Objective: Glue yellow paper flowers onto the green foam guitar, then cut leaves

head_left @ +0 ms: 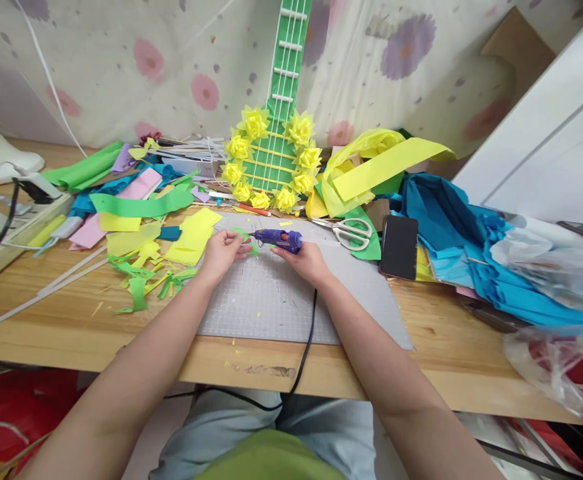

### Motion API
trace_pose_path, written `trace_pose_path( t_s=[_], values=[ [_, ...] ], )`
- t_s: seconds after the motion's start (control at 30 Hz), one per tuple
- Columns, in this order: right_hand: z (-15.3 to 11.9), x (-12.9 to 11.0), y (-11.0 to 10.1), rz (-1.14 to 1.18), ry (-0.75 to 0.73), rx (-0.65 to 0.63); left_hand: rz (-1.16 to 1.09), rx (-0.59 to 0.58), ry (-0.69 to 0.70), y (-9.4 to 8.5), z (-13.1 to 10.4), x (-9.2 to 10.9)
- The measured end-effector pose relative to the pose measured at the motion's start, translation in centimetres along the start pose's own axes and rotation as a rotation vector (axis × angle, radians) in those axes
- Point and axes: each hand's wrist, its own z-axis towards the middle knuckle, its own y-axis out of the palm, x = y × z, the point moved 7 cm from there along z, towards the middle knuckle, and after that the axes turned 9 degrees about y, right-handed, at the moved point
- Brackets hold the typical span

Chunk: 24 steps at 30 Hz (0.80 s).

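Note:
Over the grey cutting mat [266,300], my right hand [305,260] is closed around a purple glue gun [278,239]. Its nozzle points left, close to a small green paper piece [241,235] pinched in the fingers of my left hand [225,252]. Whether the nozzle touches the paper I cannot tell. A black cord [309,333] runs from below my right hand over the table's front edge. Behind the mat stands a green guitar-shaped piece [271,163] with white strings, ringed with yellow paper flowers [301,128].
White-handled scissors [351,233] and a black phone [399,247] lie right of my hands. Green and yellow paper scraps [146,273] are spread on the left. Blue paper [441,207] and plastic bags [561,267] crowd the right. A power strip [36,187] sits at far left.

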Motion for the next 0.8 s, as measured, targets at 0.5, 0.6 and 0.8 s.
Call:
trace_pose_path(
  t_s=[0.5,0.6,0.8],
  values=[
    [0.03,0.15,-0.07,0.040,0.019,0.010,-0.022,-0.001,-0.005,0.16,-0.17,0.11],
    [0.02,0.24,-0.22,0.033,0.020,0.020,-0.023,0.001,-0.009,0.12,-0.17,0.09],
    [0.16,0.39,-0.50,0.009,0.013,0.035,-0.049,-0.002,-0.009,0.06,-0.01,-0.09]
  ],
)
